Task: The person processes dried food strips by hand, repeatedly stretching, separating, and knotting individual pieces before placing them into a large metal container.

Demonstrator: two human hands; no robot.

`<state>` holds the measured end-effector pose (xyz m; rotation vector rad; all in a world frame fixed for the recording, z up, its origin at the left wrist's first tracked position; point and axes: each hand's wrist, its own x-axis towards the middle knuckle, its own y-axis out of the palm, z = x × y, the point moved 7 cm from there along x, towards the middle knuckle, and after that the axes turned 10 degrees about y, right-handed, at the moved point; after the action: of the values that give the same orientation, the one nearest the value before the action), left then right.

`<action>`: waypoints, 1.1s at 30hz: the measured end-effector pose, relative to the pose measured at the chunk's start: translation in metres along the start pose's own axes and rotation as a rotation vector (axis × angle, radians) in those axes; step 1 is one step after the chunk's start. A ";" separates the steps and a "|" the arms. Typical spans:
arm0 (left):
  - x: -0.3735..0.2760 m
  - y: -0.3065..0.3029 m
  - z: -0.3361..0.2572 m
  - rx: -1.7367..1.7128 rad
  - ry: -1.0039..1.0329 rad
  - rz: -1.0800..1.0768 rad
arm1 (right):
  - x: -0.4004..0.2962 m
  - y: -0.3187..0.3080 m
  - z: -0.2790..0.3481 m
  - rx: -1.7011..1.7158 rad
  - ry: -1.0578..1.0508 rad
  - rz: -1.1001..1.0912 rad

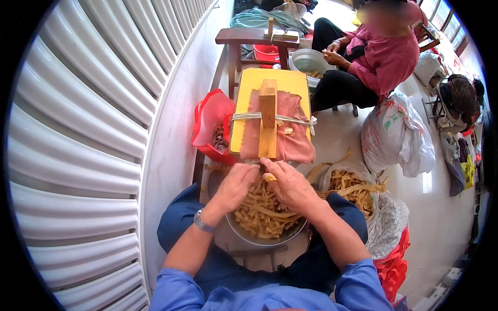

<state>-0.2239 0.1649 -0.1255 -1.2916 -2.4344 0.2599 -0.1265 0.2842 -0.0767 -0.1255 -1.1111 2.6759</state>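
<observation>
My left hand (238,184) and my right hand (288,182) meet at the near end of an upright-backed wooden block (267,140). Their fingers are bent close together around something small and dark, mostly hidden. At my right thumb is a yellowish band or piece (269,177); I cannot tell which. White cord (249,116) ties the block over a pink cloth (290,145) on a yellow board (288,79). Right below my hands, a metal basin (268,244) between my knees holds short-cut tan strips (260,225). A longer strip (286,214) lies across them.
To the right, a bag of long tan strips (350,190) stands beside a full white plastic bag (397,134). A red bag (214,144) leans left, near the white radiator (85,167). Beyond are a wooden bench (249,37), a bucket (309,58) and a seated person (383,64).
</observation>
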 end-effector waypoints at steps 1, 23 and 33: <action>-0.006 0.009 0.006 -0.265 -0.182 0.027 | 0.000 -0.003 -0.002 -0.058 -0.029 -0.038; -0.016 0.042 -0.017 -1.302 -0.406 -0.044 | -0.021 -0.026 0.045 -0.091 -0.544 -0.203; -0.011 0.045 -0.024 -1.355 -0.406 -0.010 | -0.024 -0.013 0.060 -0.123 -0.582 -0.187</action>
<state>-0.1744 0.1812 -0.1211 -1.7493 -2.9664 -1.5122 -0.1109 0.2462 -0.0253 0.7416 -1.3573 2.5316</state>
